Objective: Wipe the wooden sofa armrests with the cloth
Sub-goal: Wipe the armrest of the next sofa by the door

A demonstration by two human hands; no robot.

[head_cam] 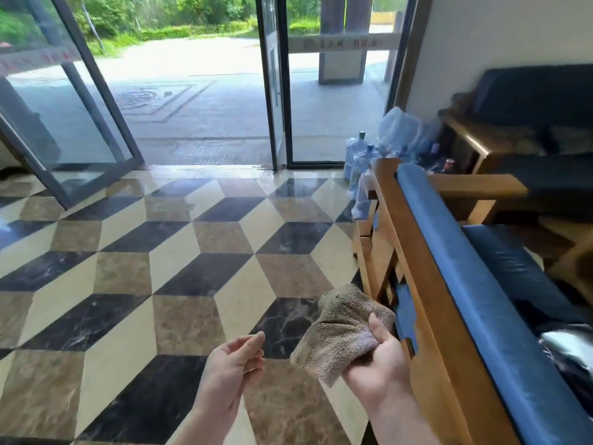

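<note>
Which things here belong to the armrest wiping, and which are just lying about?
Job:
cloth, gripped in right hand
wooden sofa armrest
left hand, holding nothing

Lying about:
water bottles
plastic bag
glass doors

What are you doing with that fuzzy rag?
A person is standing behind a wooden sofa with blue cushions. Their right hand holds a folded brown cloth, ready for wiping. Their left hand is empty, fingers loosely curled. The cloth is not touching the wooden armrest yet.
</note>
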